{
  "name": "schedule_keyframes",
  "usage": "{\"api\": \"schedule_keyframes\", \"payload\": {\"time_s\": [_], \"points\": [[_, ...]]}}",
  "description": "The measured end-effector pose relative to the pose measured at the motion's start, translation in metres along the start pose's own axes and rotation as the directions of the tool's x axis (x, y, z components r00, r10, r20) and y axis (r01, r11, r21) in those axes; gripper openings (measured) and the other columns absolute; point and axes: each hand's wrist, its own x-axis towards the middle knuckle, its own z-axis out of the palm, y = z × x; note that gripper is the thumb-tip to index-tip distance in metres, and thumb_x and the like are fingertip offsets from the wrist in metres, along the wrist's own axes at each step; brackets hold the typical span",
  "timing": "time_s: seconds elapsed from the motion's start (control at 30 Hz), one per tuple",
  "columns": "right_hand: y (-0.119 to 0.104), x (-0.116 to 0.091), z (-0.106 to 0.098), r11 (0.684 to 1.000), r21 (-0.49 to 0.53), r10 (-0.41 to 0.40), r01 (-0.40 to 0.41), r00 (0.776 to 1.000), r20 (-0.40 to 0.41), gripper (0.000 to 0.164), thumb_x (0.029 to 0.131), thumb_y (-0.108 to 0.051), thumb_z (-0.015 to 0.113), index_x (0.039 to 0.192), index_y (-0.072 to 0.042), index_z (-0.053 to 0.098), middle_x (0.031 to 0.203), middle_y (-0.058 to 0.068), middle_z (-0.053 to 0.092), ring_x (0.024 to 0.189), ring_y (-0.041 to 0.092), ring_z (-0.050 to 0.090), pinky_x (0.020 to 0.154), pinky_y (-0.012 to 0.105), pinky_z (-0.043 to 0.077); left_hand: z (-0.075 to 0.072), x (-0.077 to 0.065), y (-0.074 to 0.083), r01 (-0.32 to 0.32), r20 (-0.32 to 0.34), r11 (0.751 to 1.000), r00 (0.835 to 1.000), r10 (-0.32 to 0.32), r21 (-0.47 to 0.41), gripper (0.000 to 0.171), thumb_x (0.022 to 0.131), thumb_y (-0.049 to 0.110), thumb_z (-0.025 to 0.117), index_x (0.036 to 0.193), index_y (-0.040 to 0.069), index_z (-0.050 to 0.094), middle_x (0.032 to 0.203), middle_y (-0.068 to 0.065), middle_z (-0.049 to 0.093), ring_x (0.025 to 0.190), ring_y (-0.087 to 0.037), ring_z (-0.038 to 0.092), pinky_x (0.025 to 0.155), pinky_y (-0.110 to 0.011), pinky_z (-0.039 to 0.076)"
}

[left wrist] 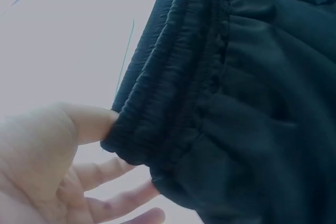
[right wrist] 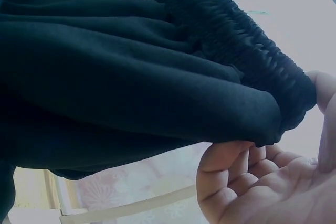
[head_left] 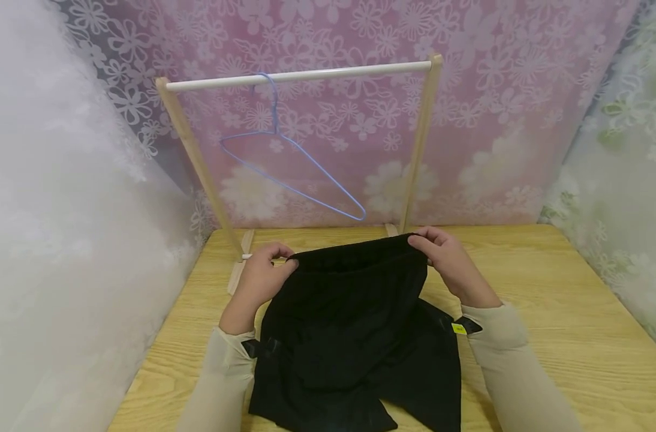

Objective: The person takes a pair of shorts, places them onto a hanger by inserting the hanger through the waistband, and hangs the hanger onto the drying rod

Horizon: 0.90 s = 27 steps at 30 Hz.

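Black shorts [head_left: 339, 324] with a gathered elastic waistband hang between the two hands, their legs spread on the wooden table. The left hand [head_left: 262, 277] pinches one end of the waistband [left wrist: 168, 72] between thumb and fingers. At the other end, slightly higher, the right hand [head_left: 448, 259] pinches the waistband, thumb on the near side. Between them the waist opening gapes a little. In the right wrist view, curled fingers [right wrist: 223, 174] lie under the gathered black cloth [right wrist: 131, 82]. A blue wire hanger [head_left: 319, 162] hangs beyond the shorts, apart from both hands.
A rack with a white rail [head_left: 349, 73] and wooden posts [head_left: 417, 150] stands at the table's back. Flowered pink cloth [head_left: 484, 120] hangs behind it, with pale cloth [head_left: 63, 240] at the left. The wooden table [head_left: 565, 312] extends to the right of the shorts.
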Motion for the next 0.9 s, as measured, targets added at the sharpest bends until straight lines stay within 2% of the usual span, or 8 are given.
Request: {"api": "schedule_keyframes", "payload": {"time_s": [0.17, 0.33, 0.53, 0.7, 0.8, 0.87, 0.9], "points": [[0.001, 0.000, 0.002, 1.000, 0.000, 0.016, -0.016, 1.000, 0.001, 0.021, 0.105, -0.032, 0.062, 0.107, -0.012, 0.066, 0.091, -0.008, 0.067, 0.084, 0.012, 0.063, 0.077, 0.027, 0.052, 0.000, 0.000, -0.003, 0.061, 0.058, 0.995, 0.996, -0.066, 0.074, 0.024, 0.098, 0.039, 0.069, 0.109, 0.018, 0.072, 0.126, -0.004, 0.069, 0.126, -0.034, 0.059, 0.103, -0.055, 0.047], [-0.001, -0.001, 0.008, 0.999, -0.035, 0.031, -0.031, 1.000, -0.005, 0.020, 0.103, -0.033, 0.067, 0.105, -0.013, 0.066, 0.092, -0.010, 0.067, 0.078, 0.011, 0.052, 0.063, 0.025, 0.043, 0.002, 0.000, -0.006, 0.080, 0.073, 0.989, 0.993, -0.090, 0.126, 0.027, 0.098, 0.048, 0.068, 0.103, 0.022, 0.072, 0.127, -0.004, 0.069, 0.118, -0.031, 0.063, 0.096, -0.052, 0.051], [-0.001, 0.001, 0.012, 0.999, -0.027, 0.033, -0.033, 0.999, -0.012, 0.019, 0.102, -0.032, 0.068, 0.103, -0.014, 0.067, 0.087, -0.010, 0.068, 0.071, 0.009, 0.051, 0.058, 0.024, 0.041, 0.002, -0.001, -0.004, 0.069, 0.066, 0.986, 0.995, -0.080, 0.153, 0.023, 0.100, 0.046, 0.064, 0.100, 0.023, 0.071, 0.125, -0.004, 0.070, 0.117, -0.029, 0.063, 0.095, -0.051, 0.051], [-0.001, 0.001, 0.012, 0.999, -0.008, 0.039, -0.039, 0.999, -0.029, 0.021, 0.102, -0.033, 0.067, 0.103, -0.013, 0.066, 0.082, -0.010, 0.065, 0.062, 0.009, 0.045, 0.056, 0.023, 0.040, 0.005, -0.002, -0.006, 0.029, 0.131, 0.985, 0.990, -0.052, 0.170, 0.028, 0.099, 0.048, 0.065, 0.109, 0.022, 0.069, 0.121, -0.002, 0.069, 0.121, -0.030, 0.062, 0.099, -0.053, 0.050], [-0.001, 0.000, 0.014, 0.999, -0.010, 0.033, -0.033, 0.999, -0.009, 0.021, 0.103, -0.033, 0.066, 0.104, -0.012, 0.066, 0.082, -0.010, 0.066, 0.065, 0.009, 0.050, 0.060, 0.024, 0.045, 0.011, -0.002, -0.009, -0.029, 0.228, 0.985, 0.974, -0.010, 0.168, 0.042, 0.098, 0.047, 0.069, 0.129, 0.019, 0.064, 0.132, -0.005, 0.065, 0.128, -0.031, 0.059, 0.104, -0.054, 0.048], [0.000, -0.001, 0.014, 0.999, -0.040, 0.013, -0.012, 1.000, 0.028, 0.020, 0.104, -0.031, 0.064, 0.106, -0.011, 0.066, 0.084, -0.008, 0.067, 0.070, 0.010, 0.056, 0.066, 0.027, 0.048, 0.019, -0.001, -0.013, -0.080, 0.323, 0.983, 0.946, 0.022, 0.166, 0.059, 0.097, 0.046, 0.071, 0.146, 0.019, 0.054, 0.144, -0.006, 0.059, 0.134, -0.030, 0.055, 0.107, -0.053, 0.046], [0.000, -0.001, 0.015, 0.998, -0.056, 0.001, 0.002, 0.998, 0.058, 0.020, 0.105, -0.031, 0.063, 0.107, -0.011, 0.066, 0.086, -0.007, 0.068, 0.074, 0.012, 0.059, 0.069, 0.029, 0.050, 0.022, -0.001, -0.015, -0.113, 0.375, 0.979, 0.926, 0.043, 0.168, 0.066, 0.097, 0.045, 0.071, 0.153, 0.019, 0.047, 0.149, -0.007, 0.056, 0.136, -0.030, 0.054, 0.109, -0.053, 0.045]]}}
